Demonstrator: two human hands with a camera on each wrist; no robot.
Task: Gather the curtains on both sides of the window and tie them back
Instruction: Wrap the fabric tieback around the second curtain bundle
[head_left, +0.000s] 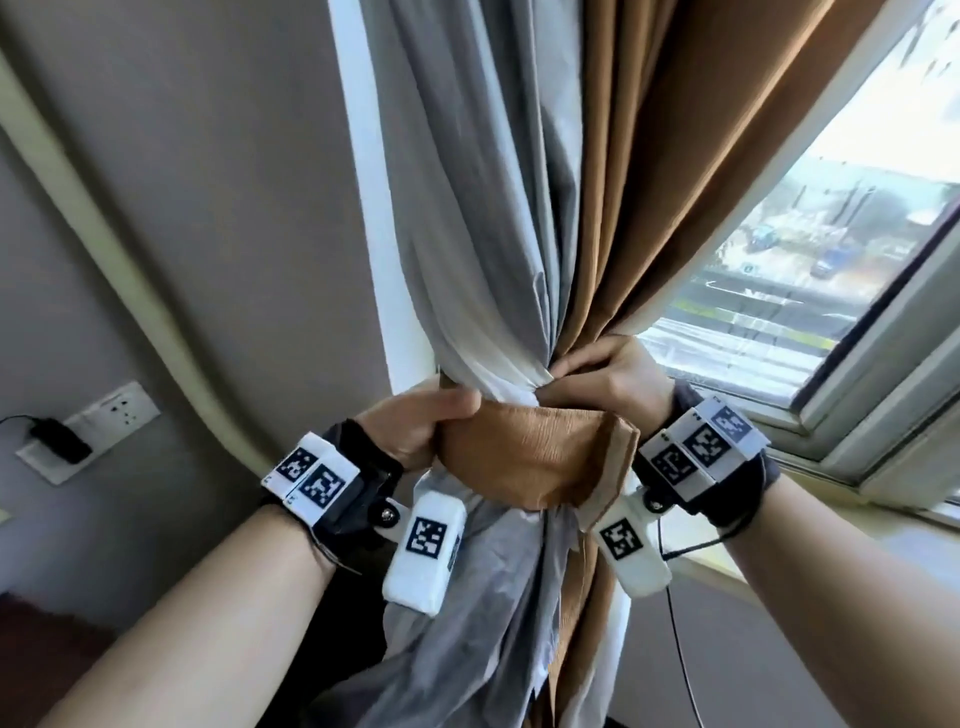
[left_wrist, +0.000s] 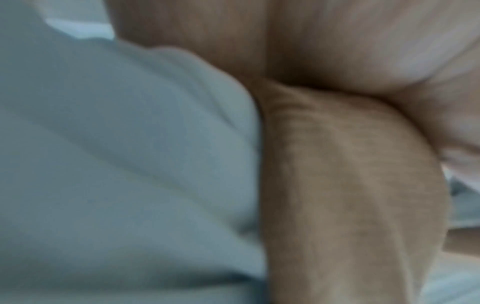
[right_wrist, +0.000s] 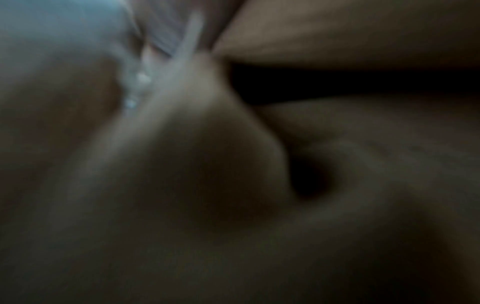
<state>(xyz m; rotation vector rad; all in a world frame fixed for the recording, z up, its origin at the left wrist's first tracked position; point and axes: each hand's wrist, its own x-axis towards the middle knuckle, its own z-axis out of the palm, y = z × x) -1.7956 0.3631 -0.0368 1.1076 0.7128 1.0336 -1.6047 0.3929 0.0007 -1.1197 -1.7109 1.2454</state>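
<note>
A grey lining curtain (head_left: 483, 218) and a tan curtain (head_left: 654, 171) hang bunched together at the left side of the window. A tan tie-back band (head_left: 535, 457) wraps across the front of the bunch. My left hand (head_left: 415, 426) grips the band's left end, thumb on top. At the gathered waist, my right hand (head_left: 613, 379) grips the curtain bunch by the band's right end. The left wrist view is blurred, filled with grey cloth (left_wrist: 124, 164) and tan cloth (left_wrist: 350, 195). The right wrist view is dark and blurred.
The window (head_left: 810, 270) with its pale frame and sill (head_left: 810, 525) lies to the right. A grey wall with a pipe (head_left: 104, 244) and a socket with a black plug (head_left: 78, 436) stands to the left. A thin black cable (head_left: 680, 649) hangs below my right wrist.
</note>
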